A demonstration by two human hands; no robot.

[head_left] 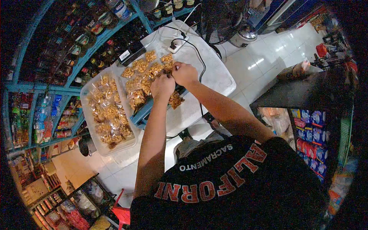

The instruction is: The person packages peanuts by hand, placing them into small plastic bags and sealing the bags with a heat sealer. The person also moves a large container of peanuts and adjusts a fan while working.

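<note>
On the white table [214,73], my left hand [163,87] and my right hand [185,74] are close together, both with curled fingers. They are at the right edge of a group of clear bags of light brown snacks [140,78]. What they pinch is too small to make out. Just below them lies a bag of darker snacks [176,100]. Under my left forearm a blue object [143,113] shows in part. At the left, a translucent plastic tub [132,142] holds several more filled bags.
A white power strip [178,44] with a black cable [203,63] is at the table's far side. Shelves of bottles [82,42] stand at the left. A dark counter [287,94] is at the right, a red chair [122,214] at the lower left.
</note>
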